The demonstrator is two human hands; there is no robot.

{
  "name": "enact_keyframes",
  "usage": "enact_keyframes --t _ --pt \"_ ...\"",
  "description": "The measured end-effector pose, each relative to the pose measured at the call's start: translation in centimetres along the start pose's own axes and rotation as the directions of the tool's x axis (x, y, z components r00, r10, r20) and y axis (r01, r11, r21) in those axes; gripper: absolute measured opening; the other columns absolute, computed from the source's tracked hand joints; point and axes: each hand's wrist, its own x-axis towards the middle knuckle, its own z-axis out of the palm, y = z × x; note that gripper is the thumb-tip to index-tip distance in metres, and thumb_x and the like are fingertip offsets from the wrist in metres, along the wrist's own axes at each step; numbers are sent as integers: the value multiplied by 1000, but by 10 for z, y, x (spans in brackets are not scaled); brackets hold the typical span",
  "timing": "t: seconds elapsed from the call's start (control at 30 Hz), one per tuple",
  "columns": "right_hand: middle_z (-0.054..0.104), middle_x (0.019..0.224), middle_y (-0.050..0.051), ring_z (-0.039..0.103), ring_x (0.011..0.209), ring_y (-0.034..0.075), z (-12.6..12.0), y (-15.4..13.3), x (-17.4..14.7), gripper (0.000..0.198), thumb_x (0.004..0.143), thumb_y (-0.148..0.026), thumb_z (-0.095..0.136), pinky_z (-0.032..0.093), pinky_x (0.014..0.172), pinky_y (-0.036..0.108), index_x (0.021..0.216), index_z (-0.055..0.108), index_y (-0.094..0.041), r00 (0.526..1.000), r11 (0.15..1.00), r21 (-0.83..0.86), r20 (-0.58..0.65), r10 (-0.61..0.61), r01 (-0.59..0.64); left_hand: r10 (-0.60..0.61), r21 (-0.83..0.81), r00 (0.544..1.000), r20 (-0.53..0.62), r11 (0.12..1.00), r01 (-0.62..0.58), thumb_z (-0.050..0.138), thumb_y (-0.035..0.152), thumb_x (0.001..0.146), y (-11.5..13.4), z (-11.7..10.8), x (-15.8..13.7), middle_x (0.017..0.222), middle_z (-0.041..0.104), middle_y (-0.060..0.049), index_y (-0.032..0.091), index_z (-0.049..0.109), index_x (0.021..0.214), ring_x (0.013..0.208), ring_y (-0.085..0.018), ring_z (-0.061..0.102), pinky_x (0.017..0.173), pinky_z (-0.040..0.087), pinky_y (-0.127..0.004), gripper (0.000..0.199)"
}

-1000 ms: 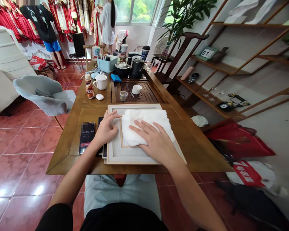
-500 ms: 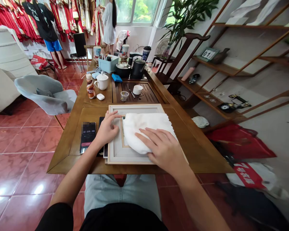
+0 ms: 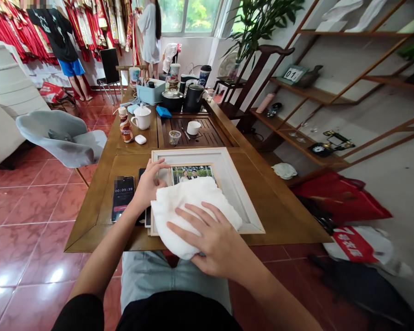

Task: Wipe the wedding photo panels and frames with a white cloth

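A framed photo (image 3: 193, 173) with a wide white mount lies flat near the table's front edge. Its pale wooden picture frame (image 3: 246, 191) rests on other flat pieces that show at its left side. My right hand (image 3: 207, 234) has its fingers spread over a white cloth (image 3: 165, 216) and presses on it, with the thumb low at its edge. The cloth covers the lower part of the photo and hangs past the frame's front side. My left hand (image 3: 151, 184) rests on the frame's left border, fingers stretched out and the thumb near the cloth's corner.
Left of the frame lies a phone (image 3: 123, 195) showing a timer. Beyond are a bottle (image 3: 125, 126), a lidded white mug (image 3: 142, 117), a small white cup (image 3: 193, 128) on a slatted tray (image 3: 214, 135) and a black kettle (image 3: 193, 97). Two people stand at the back.
My right hand has drawn the white cloth toward me and to the left, uncovering the upper part of the photo. My left hand stays at the frame's left border.
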Motion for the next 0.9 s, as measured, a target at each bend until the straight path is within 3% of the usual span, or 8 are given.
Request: enact_keyframes --t 0.37,0.73,0.9 --pt "70 134 10 60 121 30 0 3 -8 53 77 -17 58 37 104 53 129 66 -24 997 992 -120 -72 36 -44 2 -10 1000 25 1000 -2 49 1 68 3 -5 1 143 63 -10 23 61 114 145 -26 49 129 16 -56 52" --pt "69 135 8 61 124 31 -17 35 -70 62 73 -9 55 39 107 52 132 66 -26 979 941 -273 -102 179 -200 -7 -7 999 32 1000 8 48 -2 70 6 -3 0 143 62 -10 24 59 114 145 -26 48 129 16 -59 52" --pt "72 130 8 64 119 30 -13 28 -61 53 76 -10 53 38 105 54 125 67 -25 955 946 -199 -200 218 -257 11 -4 1000 -7 1000 -11 48 -4 70 7 -1 0 138 64 -8 23 59 110 141 -24 52 129 18 -58 51"
